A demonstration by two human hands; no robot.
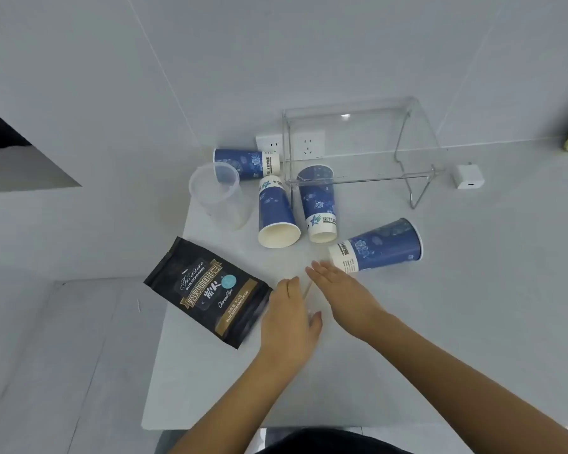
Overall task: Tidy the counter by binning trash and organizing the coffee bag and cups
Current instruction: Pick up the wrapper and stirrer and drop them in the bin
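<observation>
A black coffee bag (210, 290) lies flat near the counter's left edge. Several blue paper cups lie on their sides behind it: one by the wall (246, 163), two in the middle (276, 214) (318, 204) and one to the right (377, 247). A clear plastic cup (217, 194) rests tilted at the left. My left hand (289, 316) hovers flat beside the bag's right edge with its fingers extended. My right hand (338, 290) is flat, fingertips close to the right cup's white rim. A thin pale strip (306, 290) shows between my hands; what it is stays unclear.
A clear acrylic shelf riser (358, 145) on wire legs stands at the back, over the end of one middle cup. Wall sockets (292, 144) sit behind it and a white charger block (468, 180) to its right. The white counter (423, 339) drops off at its left edge to the floor.
</observation>
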